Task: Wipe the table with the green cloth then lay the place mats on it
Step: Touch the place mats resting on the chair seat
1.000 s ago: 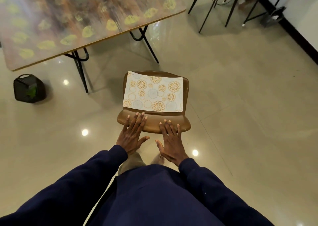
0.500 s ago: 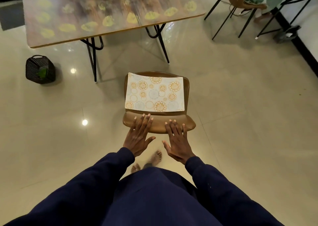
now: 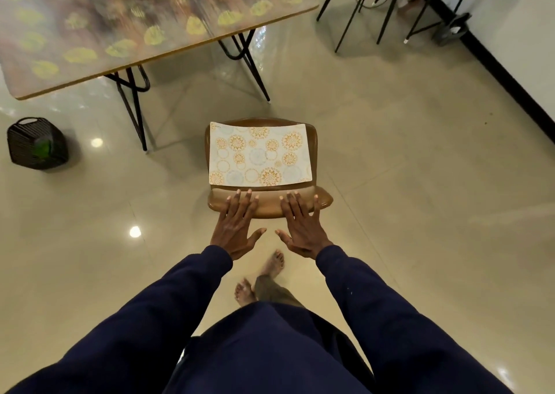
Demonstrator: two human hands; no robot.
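Observation:
A place mat (image 3: 260, 155) with orange and pale blue circle patterns lies flat on the seat of a brown chair (image 3: 320, 201) in front of me. My left hand (image 3: 235, 225) and my right hand (image 3: 301, 224) are spread flat, fingers straight, over the near edge of the chair, just short of the mat. Neither hand holds anything. The table (image 3: 126, 24), with a leaf-patterned top, stands at the upper left. Something green (image 3: 43, 149) shows inside a black basket (image 3: 36, 144) on the floor at the left; I cannot tell if it is the cloth.
The table's black legs (image 3: 135, 114) stand between the basket and the chair. Another chair (image 3: 369, 0) with black legs stands at the top right, near a wall with a dark skirting (image 3: 510, 84). My bare feet (image 3: 261, 279) are on the glossy tiled floor.
The view has shifted a little, so the table and basket sit differently in frame. My hands have spread slightly apart at the chair's near edge. The mat has not moved.

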